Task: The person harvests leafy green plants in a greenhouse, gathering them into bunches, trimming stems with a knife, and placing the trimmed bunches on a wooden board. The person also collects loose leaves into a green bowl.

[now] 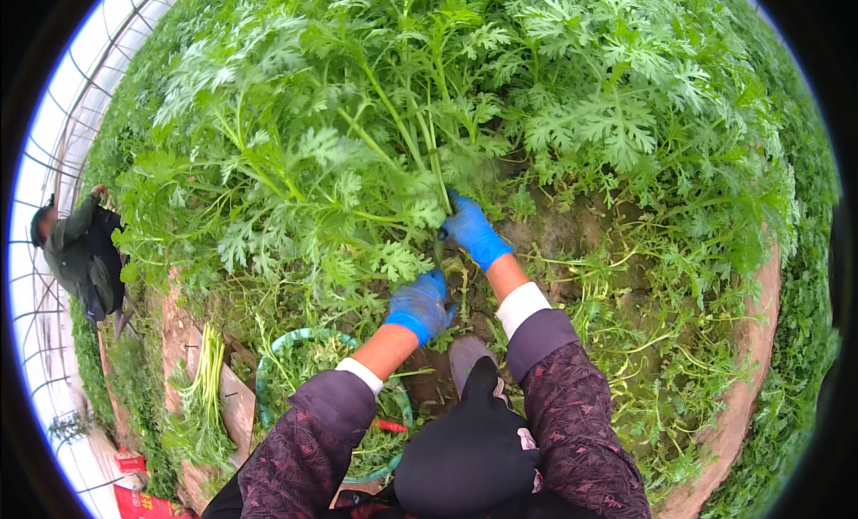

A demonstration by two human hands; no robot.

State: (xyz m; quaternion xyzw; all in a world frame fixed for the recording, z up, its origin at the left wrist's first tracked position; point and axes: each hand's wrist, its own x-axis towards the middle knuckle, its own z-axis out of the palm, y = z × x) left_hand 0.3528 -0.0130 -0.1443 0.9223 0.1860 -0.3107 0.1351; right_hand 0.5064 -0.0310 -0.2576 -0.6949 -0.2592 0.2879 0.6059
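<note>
My right hand (474, 231), in a blue glove, is closed around upright green stems (429, 147) of a leafy plant that looks like garland chrysanthemum. Just below and to the left, my left hand (420, 308), also gloved in blue, has its fingers curled near the lower end of those stems. Leaves and its own back hide whether it grips anything. Dense lobed foliage (322, 184) spreads in front of both hands. Between my arms, a grey shoe (472, 361) rests on the soil close to the left hand.
Left of my knee lies a teal round rim (263, 385) with cut greens inside and a red object (390, 425). A bundle of stems (211, 361) leans on a board (236, 405). Another person (84, 251) bends at far left. Trimmed stalks (630, 331) cover soil at right.
</note>
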